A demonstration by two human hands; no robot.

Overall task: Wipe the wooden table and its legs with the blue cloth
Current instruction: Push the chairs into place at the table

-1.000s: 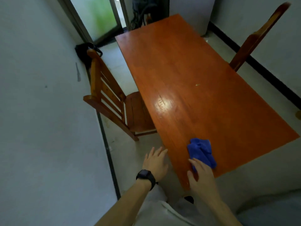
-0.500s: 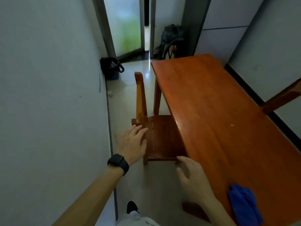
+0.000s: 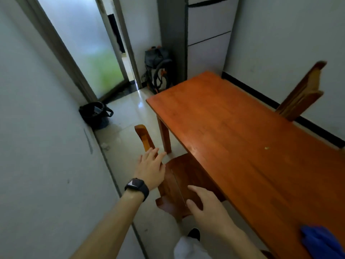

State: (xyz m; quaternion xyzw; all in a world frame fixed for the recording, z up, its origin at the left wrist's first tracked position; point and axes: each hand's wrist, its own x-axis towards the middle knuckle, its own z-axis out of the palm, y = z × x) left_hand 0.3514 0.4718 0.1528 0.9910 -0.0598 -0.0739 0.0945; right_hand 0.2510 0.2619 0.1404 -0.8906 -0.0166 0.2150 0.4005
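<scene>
Two hands empty, fingers loosely spread; left hand [image 3: 151, 165] at chair [image 3: 179, 184] backrest, right hand [image 3: 209, 208] above seat; blue cloth [image 3: 321, 242] bunched on wooden table [image 3: 242, 146] near corner, unheld; no wiping underway; speck [image 3: 267, 147] on top; leg [image 3: 165, 137] probably not yet wiped; chair likely in way.

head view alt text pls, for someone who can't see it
Two open bare hands, the left hand and the right hand, reach toward a brown wooden chair beside a long orange-brown wooden table. A crumpled blue cloth lies unheld on the table's near end.
</scene>
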